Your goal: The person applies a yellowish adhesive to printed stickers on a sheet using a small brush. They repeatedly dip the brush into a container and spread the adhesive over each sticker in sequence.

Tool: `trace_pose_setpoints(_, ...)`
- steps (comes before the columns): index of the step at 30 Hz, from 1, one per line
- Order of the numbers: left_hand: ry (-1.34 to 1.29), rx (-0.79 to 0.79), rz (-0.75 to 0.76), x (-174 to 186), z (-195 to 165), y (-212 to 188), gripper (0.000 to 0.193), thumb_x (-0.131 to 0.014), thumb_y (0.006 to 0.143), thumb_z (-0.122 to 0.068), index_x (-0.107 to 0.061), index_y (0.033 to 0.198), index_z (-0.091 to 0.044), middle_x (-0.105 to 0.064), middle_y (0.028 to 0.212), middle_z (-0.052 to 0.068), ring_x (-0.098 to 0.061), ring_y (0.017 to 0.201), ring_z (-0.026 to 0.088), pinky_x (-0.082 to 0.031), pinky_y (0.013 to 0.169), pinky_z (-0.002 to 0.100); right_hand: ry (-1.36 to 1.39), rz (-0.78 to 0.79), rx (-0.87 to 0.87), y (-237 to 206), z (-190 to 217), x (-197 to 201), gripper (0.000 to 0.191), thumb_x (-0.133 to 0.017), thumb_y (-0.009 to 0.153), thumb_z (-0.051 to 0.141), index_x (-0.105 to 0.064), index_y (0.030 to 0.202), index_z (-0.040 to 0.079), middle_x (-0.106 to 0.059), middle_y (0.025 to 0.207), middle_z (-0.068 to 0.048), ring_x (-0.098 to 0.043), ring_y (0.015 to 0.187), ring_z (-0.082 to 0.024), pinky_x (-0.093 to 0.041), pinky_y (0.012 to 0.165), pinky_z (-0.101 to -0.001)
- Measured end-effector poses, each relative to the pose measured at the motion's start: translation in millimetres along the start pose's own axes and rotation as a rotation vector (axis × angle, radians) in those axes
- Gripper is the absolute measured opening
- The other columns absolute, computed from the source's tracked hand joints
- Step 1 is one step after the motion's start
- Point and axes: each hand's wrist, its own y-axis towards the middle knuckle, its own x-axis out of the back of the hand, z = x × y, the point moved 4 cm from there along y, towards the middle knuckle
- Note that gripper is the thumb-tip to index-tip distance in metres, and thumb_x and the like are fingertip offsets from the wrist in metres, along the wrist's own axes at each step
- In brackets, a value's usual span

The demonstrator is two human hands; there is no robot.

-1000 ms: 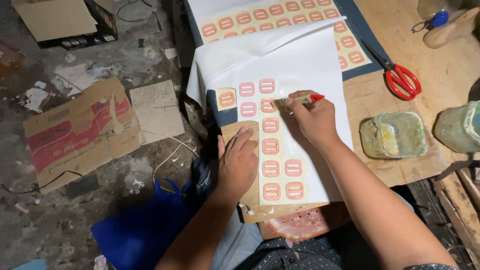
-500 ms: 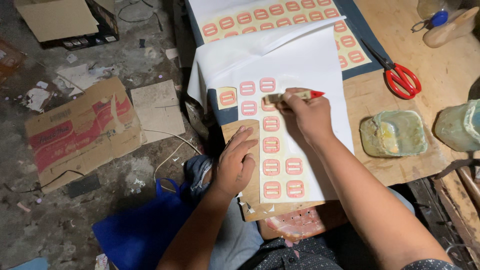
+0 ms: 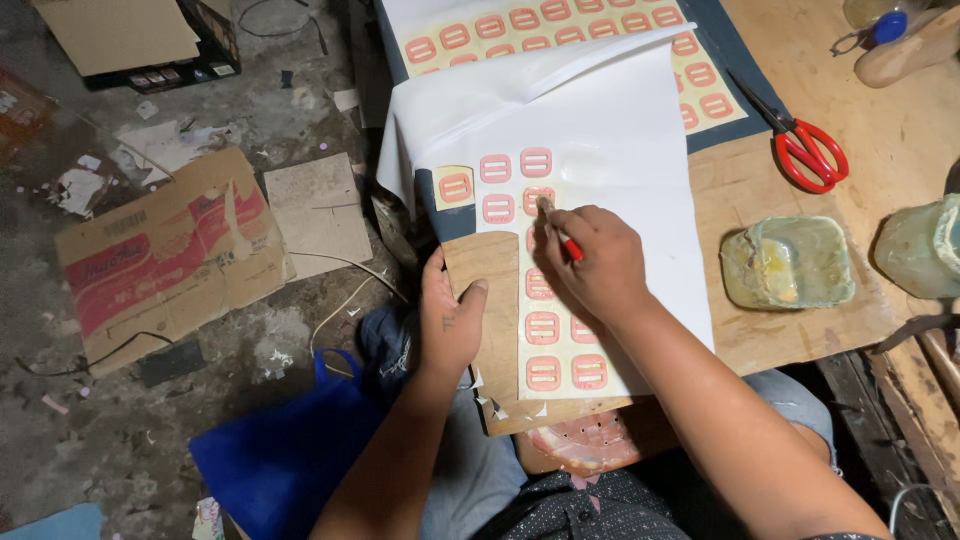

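Pressing down on a white sheet [image 3: 610, 180] bearing rows of pink rounded-rectangle stickers, the right hand [image 3: 592, 262] is clenched around a thin red-tipped tool [image 3: 558, 228] whose end meets the sheet. The sheet lies on a brown board [image 3: 488, 290] at the near edge of the wooden counter [image 3: 880, 180]. The left hand [image 3: 448, 318] grips the board's left edge. Farther right on the counter lie red-handled scissors [image 3: 805, 148] and a greenish square dish [image 3: 788, 262]. A blue bag [image 3: 275, 455] and flattened cardboard [image 3: 150, 255] lie on the floor.
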Motion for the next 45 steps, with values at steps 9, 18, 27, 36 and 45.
trace_pose_setpoints(9,0.041,0.020,-0.038,0,5,5,0.064,-0.054,0.092,0.011,-0.026,0.149,0.004,-0.058,0.137,0.020,-0.059,0.123,0.021,-0.046,0.107,0.034,0.336,0.009,-0.282,7,-11,-4,0.014,-0.070,0.096,0.012,-0.074,0.106,0.004,-0.074,0.092,-0.012,-0.073,0.080,-0.022,-0.055,0.072,-0.0318)
trace_pose_setpoints(18,0.205,0.019,-0.025,1,1,7,0.061,-0.057,0.092,0.005,-0.029,0.146,0.007,-0.061,0.134,0.022,-0.061,0.121,0.022,-0.047,0.105,0.034,1.132,-0.046,-1.101,14,-37,-20,0.019,-0.065,0.092,0.009,-0.067,0.103,-0.006,-0.074,0.086,-0.015,-0.073,0.075,-0.022,-0.063,0.068,-0.0321)
trace_pose_setpoints(27,0.268,-0.003,-0.044,3,3,4,0.062,-0.059,0.091,0.004,-0.030,0.145,0.007,-0.062,0.132,0.022,-0.064,0.119,0.022,-0.049,0.104,0.035,0.760,-0.045,-0.674,12,-44,-5,0.017,-0.066,0.097,0.011,-0.071,0.110,0.001,-0.074,0.092,-0.009,-0.070,0.081,-0.017,-0.057,0.069,-0.0290)
trace_pose_setpoints(36,0.175,-0.020,-0.028,0,2,2,0.060,-0.057,0.091,0.007,-0.031,0.145,0.007,-0.061,0.133,0.022,-0.063,0.120,0.022,-0.048,0.105,0.034,0.291,0.005,-0.308,11,-16,-16,0.012,-0.070,0.096,0.013,-0.074,0.100,0.002,-0.074,0.090,-0.013,-0.072,0.077,-0.022,-0.055,0.070,-0.0331)
trace_pose_setpoints(45,0.300,-0.007,-0.040,1,-2,4,0.059,-0.059,0.090,0.003,-0.032,0.143,0.008,-0.062,0.133,0.022,-0.063,0.121,0.023,-0.048,0.104,0.034,1.097,-0.127,-1.020,27,-61,-12,0.015,-0.061,0.093,0.009,-0.065,0.097,-0.005,-0.073,0.084,-0.016,-0.070,0.067,-0.021,-0.062,0.062,-0.0337)
